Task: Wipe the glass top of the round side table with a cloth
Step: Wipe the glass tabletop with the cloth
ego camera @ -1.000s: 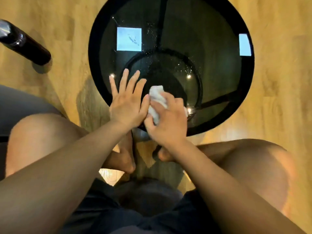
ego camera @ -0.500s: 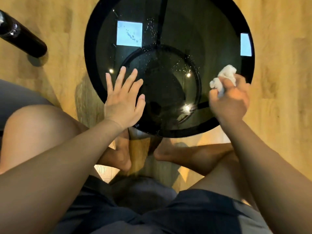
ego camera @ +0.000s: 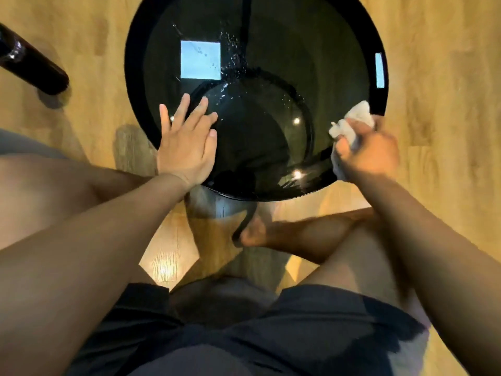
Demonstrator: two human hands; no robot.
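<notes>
One dark bottle (ego camera: 32,69) stands on the wooden floor (ego camera: 89,36) at the far left, well apart from the single round glass counter (ego camera: 134,77) with its black rim. The left hand (ego camera: 187,147) lies palm down on the near left part of the glass, its fingers (ego camera: 184,109) straight and spread, holding nothing. Two bright patches of reflected light show in the glass: a square one (ego camera: 200,59) beyond the left hand and a narrow one (ego camera: 380,70) at the right rim. Just right of the square one, small droplets (ego camera: 233,50) speckle the surface. Through the glass the dark ring and bars of the frame below can be seen. One white cloth (ego camera: 355,118) sits at the right edge of the counter, bunched up and gripped by the right hand (ego camera: 371,153), whose fingers curl round it; this hand is blurred and covers the lower part of the cloth. Below the near rim, one bare foot (ego camera: 254,234) rests on the floor, and dark shorts (ego camera: 244,335) fill the bottom of the view
</notes>
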